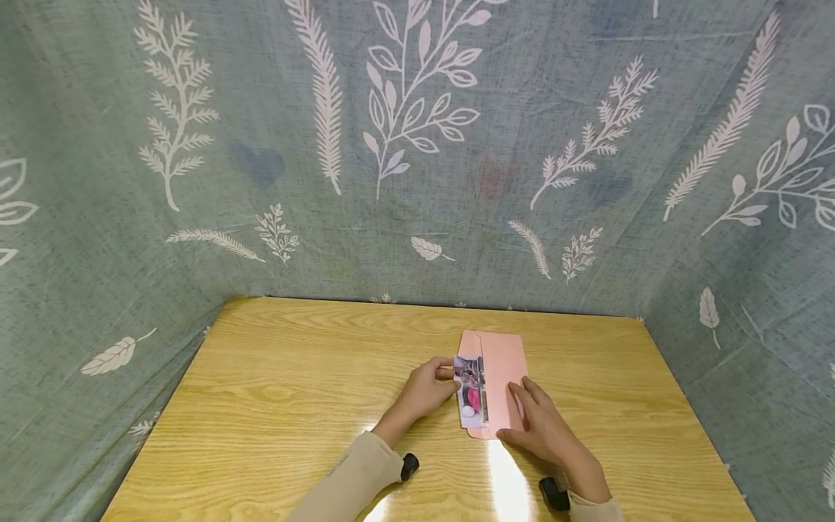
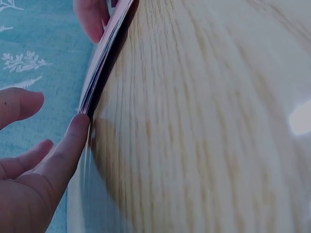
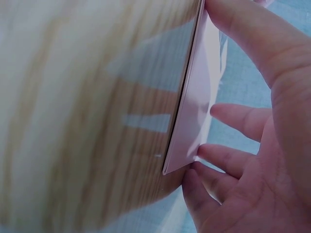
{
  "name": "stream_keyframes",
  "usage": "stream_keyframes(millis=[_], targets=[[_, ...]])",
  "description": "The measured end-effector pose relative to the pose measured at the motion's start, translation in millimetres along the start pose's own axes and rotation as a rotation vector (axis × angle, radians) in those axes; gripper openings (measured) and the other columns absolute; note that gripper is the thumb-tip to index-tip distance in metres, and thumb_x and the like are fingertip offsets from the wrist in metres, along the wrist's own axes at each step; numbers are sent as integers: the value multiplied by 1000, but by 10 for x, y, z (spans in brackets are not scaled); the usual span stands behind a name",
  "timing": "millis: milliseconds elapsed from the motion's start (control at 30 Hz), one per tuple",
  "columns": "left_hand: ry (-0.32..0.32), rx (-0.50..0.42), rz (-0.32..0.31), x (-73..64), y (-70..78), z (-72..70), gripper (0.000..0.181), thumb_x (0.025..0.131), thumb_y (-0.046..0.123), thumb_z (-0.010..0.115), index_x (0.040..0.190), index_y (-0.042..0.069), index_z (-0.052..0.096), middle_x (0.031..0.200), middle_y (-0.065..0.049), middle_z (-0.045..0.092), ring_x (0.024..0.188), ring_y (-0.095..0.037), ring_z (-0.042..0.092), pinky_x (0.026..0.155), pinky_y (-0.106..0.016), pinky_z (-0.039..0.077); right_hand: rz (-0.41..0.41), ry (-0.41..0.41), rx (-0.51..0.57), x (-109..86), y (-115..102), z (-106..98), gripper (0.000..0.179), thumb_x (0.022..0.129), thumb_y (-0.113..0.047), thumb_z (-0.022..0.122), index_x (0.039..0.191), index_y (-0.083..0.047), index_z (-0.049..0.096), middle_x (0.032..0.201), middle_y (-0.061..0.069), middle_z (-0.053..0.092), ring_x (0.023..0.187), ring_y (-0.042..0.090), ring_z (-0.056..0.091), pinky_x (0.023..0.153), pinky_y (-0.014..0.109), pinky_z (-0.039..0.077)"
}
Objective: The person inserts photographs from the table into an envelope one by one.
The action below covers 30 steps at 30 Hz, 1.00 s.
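A pink envelope lies on the wooden table with its opening facing left. Photo cards showing a cat and a bright pink patch stick out of that opening. At their left edge is my left hand; in the left wrist view one straight finger touches the end of the thin stack, while other fingers stay apart from it. My right hand rests with spread fingers on the right part of the envelope, its thumb at the near edge. In the right wrist view, fingertips touch the envelope's surface and side.
The wooden table spreads around both hands. Behind it and along both sides hangs a grey-green curtain with white leaf prints. A dark wrist device sits at the right wrist, another at the left sleeve.
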State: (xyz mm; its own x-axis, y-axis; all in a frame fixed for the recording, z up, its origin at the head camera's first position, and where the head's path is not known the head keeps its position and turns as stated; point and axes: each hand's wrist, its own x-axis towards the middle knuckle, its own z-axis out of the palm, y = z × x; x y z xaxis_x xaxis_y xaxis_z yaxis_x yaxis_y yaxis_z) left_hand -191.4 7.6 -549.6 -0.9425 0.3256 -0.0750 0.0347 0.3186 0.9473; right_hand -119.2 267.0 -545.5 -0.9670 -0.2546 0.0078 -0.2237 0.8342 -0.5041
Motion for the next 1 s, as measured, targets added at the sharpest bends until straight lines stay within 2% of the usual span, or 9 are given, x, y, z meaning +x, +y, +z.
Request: stream_keyframes(millis=[133, 433, 600, 833, 1000], targets=[[-3, -24, -7, -8, 16, 5, 49, 91, 17, 74, 135, 2, 58, 115, -12, 69, 88, -15, 68, 73, -29, 57, -4, 4, 4, -3, 3, 3, 91, 81, -44, 83, 148, 2, 43, 153, 33, 29, 140, 51, 29, 107, 64, 35], [-8, -125, -25, -57, 11, 42, 49, 89, 11, 75, 133, -1, 57, 115, -14, 68, 88, -18, 69, 70, -28, 59, -5, 7, -1, -3, 6, 0, 90, 81, -44, 83, 148, 1, 43, 153, 33, 29, 139, 51, 29, 107, 64, 35], [7, -95, -2, -69, 30, 58, 46, 89, 11, 74, 132, -1, 59, 112, -14, 70, 85, -17, 70, 69, -27, 59, 2, 0, 9, -6, 3, -6, 91, 81, -44, 83, 148, 1, 42, 153, 33, 28, 140, 51, 28, 107, 64, 35], [31, -22, 44, -74, 60, 68, 45, 90, 17, 74, 130, 2, 62, 113, -13, 70, 95, -19, 69, 72, -25, 57, -1, -7, 9, -5, 8, -9, 91, 82, -45, 82, 149, 1, 42, 153, 33, 28, 140, 51, 28, 107, 64, 35], [10, -47, 34, -54, 81, 82, 44, 91, 16, 72, 131, 3, 61, 111, -13, 70, 87, -15, 69, 69, -26, 58, 7, -17, 2, -2, 16, -7, 91, 82, -46, 82, 149, 1, 42, 154, 32, 28, 141, 50, 27, 107, 64, 35]])
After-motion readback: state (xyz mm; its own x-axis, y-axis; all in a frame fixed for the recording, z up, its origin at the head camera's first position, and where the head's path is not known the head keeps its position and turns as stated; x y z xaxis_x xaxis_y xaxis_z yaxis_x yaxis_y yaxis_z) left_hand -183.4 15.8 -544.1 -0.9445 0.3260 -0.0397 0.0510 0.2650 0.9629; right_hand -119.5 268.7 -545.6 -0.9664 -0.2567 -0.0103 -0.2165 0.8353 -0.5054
